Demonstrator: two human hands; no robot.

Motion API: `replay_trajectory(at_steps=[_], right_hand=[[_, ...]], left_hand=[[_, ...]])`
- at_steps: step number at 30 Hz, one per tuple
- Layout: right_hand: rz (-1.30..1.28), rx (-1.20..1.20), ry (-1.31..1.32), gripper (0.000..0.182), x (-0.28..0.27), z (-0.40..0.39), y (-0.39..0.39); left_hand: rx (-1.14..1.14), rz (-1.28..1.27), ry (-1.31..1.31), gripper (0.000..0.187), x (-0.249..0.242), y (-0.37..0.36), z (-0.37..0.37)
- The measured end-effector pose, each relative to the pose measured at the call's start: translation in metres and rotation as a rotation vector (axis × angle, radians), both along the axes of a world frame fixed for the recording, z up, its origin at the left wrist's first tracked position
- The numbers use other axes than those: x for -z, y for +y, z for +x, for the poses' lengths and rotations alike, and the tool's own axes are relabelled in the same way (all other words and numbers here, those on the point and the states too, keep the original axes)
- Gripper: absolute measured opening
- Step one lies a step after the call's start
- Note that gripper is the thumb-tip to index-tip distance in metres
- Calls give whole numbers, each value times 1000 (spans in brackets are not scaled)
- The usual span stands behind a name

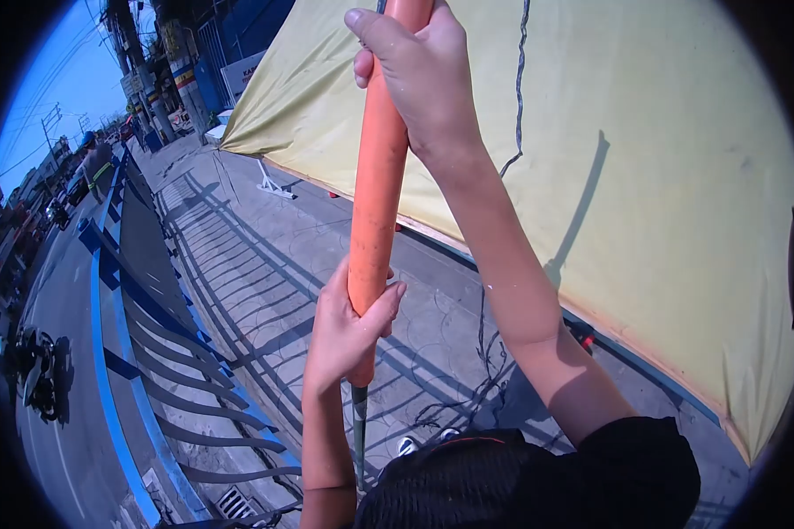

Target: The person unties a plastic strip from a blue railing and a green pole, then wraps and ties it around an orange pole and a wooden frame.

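A long orange pole (375,198) stands close in front of me, rising out of the top of the view. My right hand (428,75) is closed around its upper part, with the arm raised. Lower down, my left hand (348,322) wraps around the same pole near the end of its orange section. Below that, a thinner dark shaft (360,423) continues toward the pavement. Behind the pole, a yellow tarp (662,203) spreads across the right side. A black cable (520,97) hangs down in front of it. The pole's top end is out of view.
Blue railings (115,353) run along my left, beside a road (57,441) with a motorcycle (37,375). Loose black cables (468,406) lie on the pavement (265,264) near my shoes. A white metal stand (273,183) is by the tarp's lower edge. A person (95,163) is beyond the railing.
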State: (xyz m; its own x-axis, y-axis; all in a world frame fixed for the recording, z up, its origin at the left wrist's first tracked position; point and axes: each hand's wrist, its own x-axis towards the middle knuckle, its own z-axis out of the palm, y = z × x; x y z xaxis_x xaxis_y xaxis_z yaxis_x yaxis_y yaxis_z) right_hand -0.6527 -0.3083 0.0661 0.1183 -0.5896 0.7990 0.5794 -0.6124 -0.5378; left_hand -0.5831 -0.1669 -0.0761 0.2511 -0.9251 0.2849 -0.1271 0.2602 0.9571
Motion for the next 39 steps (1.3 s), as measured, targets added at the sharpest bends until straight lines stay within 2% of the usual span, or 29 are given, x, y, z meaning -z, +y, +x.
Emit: replay_trajectory(at_steps=[3,4,6,10,16,20,22,26,28,34,36,38,39], right_hand=[[28,22,-21,35,20,-2,12],[39,17,-39,35,21,-6,10],[66,-17,-64,36,25,-15,8],[78,67,-31,36,27,-31,9],[66,202,-15,32,43,-32,-3],[99,208,-3,31,54,-48,-5],[114,218,-6,31,60,-55,-11],[179,242,8,31,73,-63,-39],[220,235,23,31,80,-70,-48],[299,202,29,30,95,-88,-57],[319,191,26,30,101,-90,-58],[333,174,20,30,104,-90,-59],[342,165,16,29,107,-91,-57]], left_hand=[[109,15,43,29,28,3,9],[52,21,39,29,31,7,4],[99,32,5,30,35,0,0],[188,65,20,31,35,-3,-6],[197,86,-14,43,50,4,5],[370,97,34,42,52,-7,-1],[453,106,160,42,58,-25,-7],[408,122,127,36,75,-69,-29],[273,107,6,33,82,-89,-39],[301,82,23,31,96,-106,-53],[339,106,13,32,115,-104,-44],[627,145,219,43,134,-100,-32],[604,195,275,58,144,-96,-29]])
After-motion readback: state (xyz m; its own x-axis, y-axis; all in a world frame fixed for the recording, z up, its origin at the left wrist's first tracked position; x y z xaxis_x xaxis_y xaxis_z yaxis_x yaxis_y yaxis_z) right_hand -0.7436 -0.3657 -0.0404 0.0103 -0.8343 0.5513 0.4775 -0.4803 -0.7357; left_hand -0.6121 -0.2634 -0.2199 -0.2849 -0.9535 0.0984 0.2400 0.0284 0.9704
